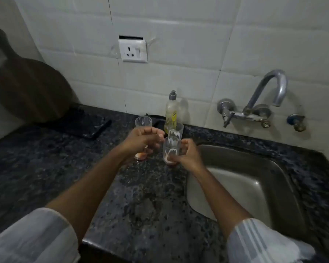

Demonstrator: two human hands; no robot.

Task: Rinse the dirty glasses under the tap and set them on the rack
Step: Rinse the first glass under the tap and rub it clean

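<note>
Glasses streaked with white film and reddish dregs stand over the dark surface [144,196], left of the sink [254,186]. Left hand [141,139] clamps one glass [143,123]; right hand [188,154] grips two stacked glasses [172,147]. A soap bottle [171,111] stands behind, the tap [270,92] to the right.

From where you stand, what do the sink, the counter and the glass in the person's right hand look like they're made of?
The sink looks like brushed stainless steel: dull grey with soft reflections. The counter looks like polished dark granite, black with pale speckles and a wet sheen. The glass in the right hand is clear, streaked with whitish residue; glass or hard plastic, I can't tell which.
</note>
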